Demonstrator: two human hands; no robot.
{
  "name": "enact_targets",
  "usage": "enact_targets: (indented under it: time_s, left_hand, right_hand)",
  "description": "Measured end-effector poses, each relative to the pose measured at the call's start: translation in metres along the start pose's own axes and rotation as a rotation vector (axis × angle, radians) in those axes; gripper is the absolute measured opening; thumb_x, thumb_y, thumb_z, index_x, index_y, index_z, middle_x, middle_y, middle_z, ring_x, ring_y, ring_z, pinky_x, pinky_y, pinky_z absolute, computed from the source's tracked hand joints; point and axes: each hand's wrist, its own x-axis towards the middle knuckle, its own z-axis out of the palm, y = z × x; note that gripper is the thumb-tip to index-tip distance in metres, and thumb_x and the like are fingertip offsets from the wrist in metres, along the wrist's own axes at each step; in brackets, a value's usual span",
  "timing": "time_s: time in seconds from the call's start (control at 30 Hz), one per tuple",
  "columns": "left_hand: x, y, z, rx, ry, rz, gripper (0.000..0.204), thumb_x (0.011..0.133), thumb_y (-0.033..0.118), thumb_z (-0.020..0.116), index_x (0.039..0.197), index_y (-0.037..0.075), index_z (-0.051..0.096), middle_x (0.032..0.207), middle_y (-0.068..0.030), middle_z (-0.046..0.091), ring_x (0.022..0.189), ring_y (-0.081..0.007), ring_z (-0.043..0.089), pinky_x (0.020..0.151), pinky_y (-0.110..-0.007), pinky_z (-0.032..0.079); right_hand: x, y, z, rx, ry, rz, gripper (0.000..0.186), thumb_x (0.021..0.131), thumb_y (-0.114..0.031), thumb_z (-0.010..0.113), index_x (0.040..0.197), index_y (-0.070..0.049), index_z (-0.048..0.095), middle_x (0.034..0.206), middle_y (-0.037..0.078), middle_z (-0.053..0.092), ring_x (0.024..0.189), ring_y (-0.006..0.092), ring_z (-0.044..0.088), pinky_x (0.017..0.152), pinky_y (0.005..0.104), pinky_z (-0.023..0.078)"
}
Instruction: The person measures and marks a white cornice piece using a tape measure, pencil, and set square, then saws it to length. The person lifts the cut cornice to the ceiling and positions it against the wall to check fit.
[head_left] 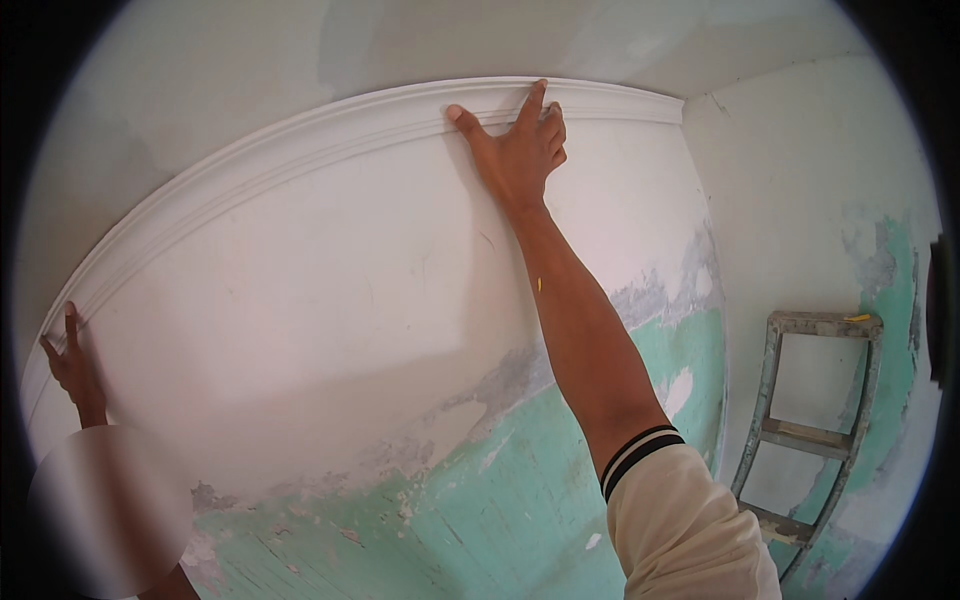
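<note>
A long white cornice moulding [300, 130] runs along the line where the wall meets the ceiling, from the far left to the corner at the right. My right hand [518, 160] is raised against it near its right part. The thumb and index finger are spread on the moulding, and the other fingers are bent. At the far left, my left hand [75, 370] reaches up to the moulding's lower end in the picture, fingers apart and touching it. A round blur covers much of the left forearm.
A worn stepladder [805, 438] stands at the right, with a small yellow thing [858, 318] on its top. The wall [330, 300] is white above, with peeling green paint [510, 490] below. The grey ceiling [450, 45] is just above the moulding. A dark object [938, 312] cuts in at the right rim.
</note>
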Motion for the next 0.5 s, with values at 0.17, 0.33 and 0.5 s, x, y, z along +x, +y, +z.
enact_targets:
  time_s: [0.17,0.33,0.5]
  left_hand:
    - [0.000,0.001,-0.002,0.163,0.082,-0.020,0.137,0.066,0.086,0.072,0.164,0.004,0.023,0.149,-0.0248,0.052,0.138,-0.0384,0.049,0.119,-0.055,0.031]
    - [-0.006,0.012,-0.005,0.271,0.098,-0.034,0.136,0.065,0.089,0.070,0.163,0.003,0.028,0.145,-0.0266,0.054,0.136,-0.0397,0.052,0.116,-0.057,0.034]
    - [-0.001,0.006,-0.008,0.222,0.080,-0.029,0.134,0.067,0.087,0.071,0.162,0.002,0.029,0.141,-0.0258,0.057,0.132,-0.0381,0.056,0.116,-0.054,0.036]
  right_hand:
    - [-0.002,-0.004,-0.003,0.009,-0.028,0.025,0.131,0.078,-0.084,0.067,0.164,0.000,0.012,0.159,0.040,0.016,0.152,0.0485,0.013,0.120,0.0598,0.013]
    - [-0.001,-0.005,-0.001,-0.049,-0.039,0.012,0.132,0.078,-0.086,0.064,0.164,0.000,0.013,0.159,0.041,0.016,0.152,0.0488,0.013,0.120,0.0602,0.013]
    - [-0.001,-0.005,0.004,-0.056,-0.024,-0.009,0.132,0.078,-0.087,0.063,0.163,0.001,0.014,0.158,0.041,0.017,0.151,0.0499,0.014,0.119,0.0615,0.013]
